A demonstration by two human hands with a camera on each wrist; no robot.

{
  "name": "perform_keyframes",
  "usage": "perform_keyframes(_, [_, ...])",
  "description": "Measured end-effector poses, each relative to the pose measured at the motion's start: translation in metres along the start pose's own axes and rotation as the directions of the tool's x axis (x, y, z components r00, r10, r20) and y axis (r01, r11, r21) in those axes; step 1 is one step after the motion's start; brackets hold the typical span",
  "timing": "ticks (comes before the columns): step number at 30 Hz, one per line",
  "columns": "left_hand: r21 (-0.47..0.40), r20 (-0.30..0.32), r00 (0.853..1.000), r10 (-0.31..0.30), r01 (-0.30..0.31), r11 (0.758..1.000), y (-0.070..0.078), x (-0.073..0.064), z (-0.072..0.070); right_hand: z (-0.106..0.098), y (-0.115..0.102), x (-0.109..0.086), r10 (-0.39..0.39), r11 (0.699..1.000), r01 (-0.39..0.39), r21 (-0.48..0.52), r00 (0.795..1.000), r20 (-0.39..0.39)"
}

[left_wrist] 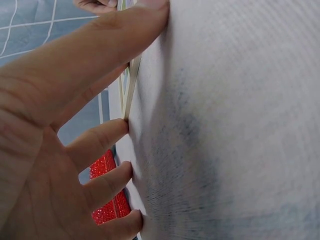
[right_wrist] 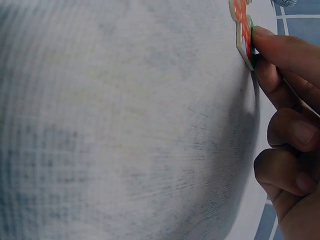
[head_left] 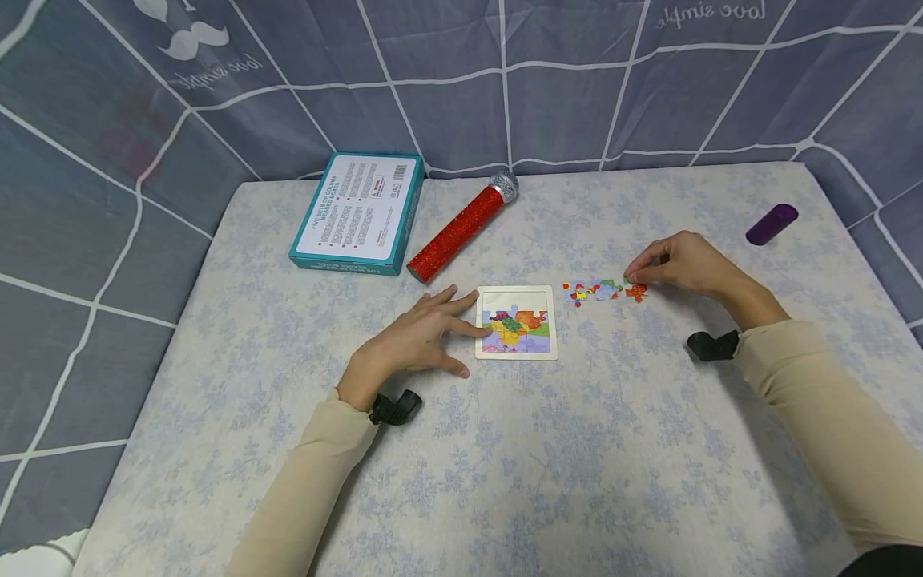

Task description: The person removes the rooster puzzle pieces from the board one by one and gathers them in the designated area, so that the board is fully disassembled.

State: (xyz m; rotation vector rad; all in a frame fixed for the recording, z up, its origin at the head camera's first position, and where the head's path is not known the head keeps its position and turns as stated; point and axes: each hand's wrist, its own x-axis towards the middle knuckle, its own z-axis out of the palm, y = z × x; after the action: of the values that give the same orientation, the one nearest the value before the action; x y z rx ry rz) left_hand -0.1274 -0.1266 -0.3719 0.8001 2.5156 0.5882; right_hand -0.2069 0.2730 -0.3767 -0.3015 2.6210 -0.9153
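A square jigsaw puzzle board (head_left: 516,356) with a pale frame lies mid-table, its lower part filled with pieces picturing a yellow bird. My left hand (head_left: 425,330) rests beside it, fingers spread, the index fingertip over its left edge. To the right of the board, several loose puzzle pieces (head_left: 604,290) form a short row. At that row's right end, my right hand (head_left: 681,263) pinches a greenish puzzle piece (right_wrist: 252,42) between thumb and index finger, just by an orange-red puzzle piece (head_left: 637,293). Fingertips hide most of the greenish piece.
A teal and white box (head_left: 356,208) lies at the back left. Beside it is a red glittery microphone (head_left: 457,232) with a silver head. A dark purple cylinder (head_left: 771,224) lies at the far right. Gridded grey-blue cloth (head_left: 562,112) hangs behind the table.
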Motion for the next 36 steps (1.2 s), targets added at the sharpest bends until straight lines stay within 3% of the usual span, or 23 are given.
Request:
perform_keyframes(10, [-0.003,-0.003,1.0,-0.004,0.004,1.0,0.0,0.0,0.001,0.002,0.004,0.0,0.004,1.0,-0.004,0.017,1.0,-0.004])
perform_keyframes(16, [-0.002,-0.002,1.0,-0.006,0.006,1.0,0.0,0.0,0.001,0.004,0.001,-0.003,-0.021,0.999,0.026,0.048,0.994,-0.104])
perform_keyframes(21, [0.0,-0.005,1.0,-0.002,0.002,1.0,-0.001,-0.001,0.001,0.014,-0.023,0.001,-0.088,0.995,0.094,0.025,0.982,-0.164])
perform_keyframes(27, [0.003,-0.007,1.0,0.003,-0.003,1.0,-0.001,-0.001,0.0,0.045,-0.064,0.01,-0.219,0.974,0.222,0.046,0.974,-0.059])
perform_keyframes(32, [0.007,0.001,1.0,0.009,-0.009,1.0,-0.002,0.0,0.0,0.076,-0.096,0.015,-0.329,0.943,0.325,0.066,0.943,0.055])
perform_keyframes(36, [0.008,0.007,1.0,0.021,-0.021,1.0,-0.003,0.0,0.0,0.093,-0.119,0.014,-0.363,0.93,0.366,-0.01,0.924,0.119])
